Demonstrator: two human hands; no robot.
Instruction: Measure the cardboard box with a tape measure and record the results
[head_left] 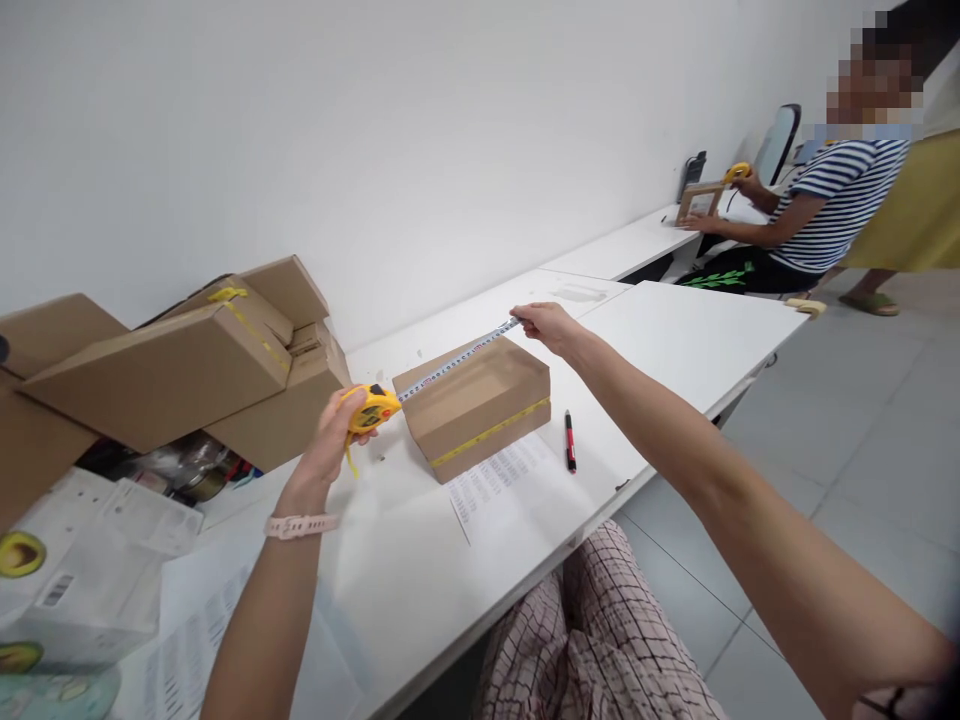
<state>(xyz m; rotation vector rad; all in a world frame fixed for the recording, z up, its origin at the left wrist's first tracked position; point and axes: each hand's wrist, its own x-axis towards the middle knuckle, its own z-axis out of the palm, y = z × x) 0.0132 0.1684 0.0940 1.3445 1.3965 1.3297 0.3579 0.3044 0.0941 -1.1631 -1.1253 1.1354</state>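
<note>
My left hand (330, 432) is closed round the yellow case of a tape measure (373, 408), just off the left end of a cardboard box (491, 440). From the case the white blade runs out over the top of the box, slanting up to the right. Its far end is pinched between the fingertips of my right hand (547, 325), above the box's back right corner. Yellow printed tape crosses the front side of the box. The box sits partly on a printed sheet (499, 485), and a red and black pen (571, 442) lies to its right.
An open carton (172, 375) with folded flaps and mixed items stands at the left. Before it is a white avocado-print package (82, 570). More printed paper (195, 640) lies near my left forearm. At the far right a person (840, 200) holds another tape measure by a small box.
</note>
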